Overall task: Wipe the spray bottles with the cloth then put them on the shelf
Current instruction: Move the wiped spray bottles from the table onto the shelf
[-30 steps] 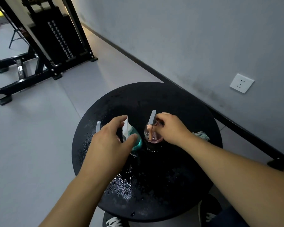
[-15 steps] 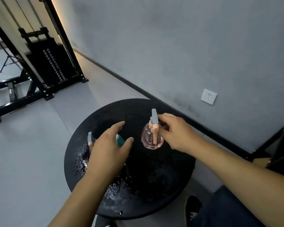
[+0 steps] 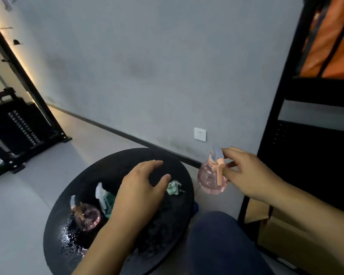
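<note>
Spray bottles are three in number: a pink spray bottle (image 3: pixel 212 178) is held in the air by the right hand (image 3: pixel 246 175), past the right edge of the round black tabletop (image 3: pixel 111 165) and near the black shelf (image 3: pixel 306 135). The grip of this hand is closed on the head of the bottle, with the fingers around the neck and trigger. A second pink bottle (image 3: pixel 85 215) and a teal bottle (image 3: pixel 105 199) stand side by side on the left part of the tabletop. The left hand (image 3: pixel 139 193) hovers above the tabletop, its grip released, with fingers spread and holding nothing; it partly covers the teal bottle. A crumpled green cloth (image 3: pixel 173 187) lies on the tabletop near its right edge, just beside the left thumb. Water drops (image 3: pixel 72 237) shine on the near left part of the tabletop. A white wall socket (image 3: pixel 200 134) is on the grey wall behind
</note>
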A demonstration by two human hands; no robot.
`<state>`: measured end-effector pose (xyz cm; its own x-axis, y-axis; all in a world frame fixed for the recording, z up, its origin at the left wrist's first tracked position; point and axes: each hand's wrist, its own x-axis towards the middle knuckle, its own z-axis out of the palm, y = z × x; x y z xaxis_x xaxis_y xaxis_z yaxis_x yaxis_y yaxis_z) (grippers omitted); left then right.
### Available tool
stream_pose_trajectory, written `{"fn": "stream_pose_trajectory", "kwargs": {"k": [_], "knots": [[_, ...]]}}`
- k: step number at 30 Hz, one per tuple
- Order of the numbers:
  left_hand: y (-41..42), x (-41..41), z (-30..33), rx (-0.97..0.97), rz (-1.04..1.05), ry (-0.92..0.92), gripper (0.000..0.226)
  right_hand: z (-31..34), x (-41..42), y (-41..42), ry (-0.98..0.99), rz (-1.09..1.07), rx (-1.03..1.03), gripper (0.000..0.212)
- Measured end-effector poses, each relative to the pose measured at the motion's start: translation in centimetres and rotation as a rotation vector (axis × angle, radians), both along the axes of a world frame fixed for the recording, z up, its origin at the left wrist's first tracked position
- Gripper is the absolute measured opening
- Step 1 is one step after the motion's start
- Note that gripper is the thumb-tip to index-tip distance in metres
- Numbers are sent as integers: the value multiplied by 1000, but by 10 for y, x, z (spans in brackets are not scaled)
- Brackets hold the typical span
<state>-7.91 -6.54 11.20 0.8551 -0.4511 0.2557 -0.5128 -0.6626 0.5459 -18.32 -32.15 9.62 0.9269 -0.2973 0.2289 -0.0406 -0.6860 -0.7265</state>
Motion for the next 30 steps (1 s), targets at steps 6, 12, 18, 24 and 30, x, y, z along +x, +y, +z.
{"fn": "stream_pose_trajectory", "kwargs": {"k": [6,12,18,24,30], "knots": [[-57,-32,6,-18,-135,5,47,10,-64,-40,-30,-124,-20,30],[-114,-68,8,-38,-269,49,49,7,-120,-83,-26,-249,0,30],[-167,-95,1,-35,-374,65,48,-2,-169,-130,-4,-365,7,27],[-212,-117,-13,1,-466,82,46,-25,-205,-182,18,-514,5,29],[-243,-128,-28,38,-534,74,47,-56,-230,-231,102,-710,22,30]]}}
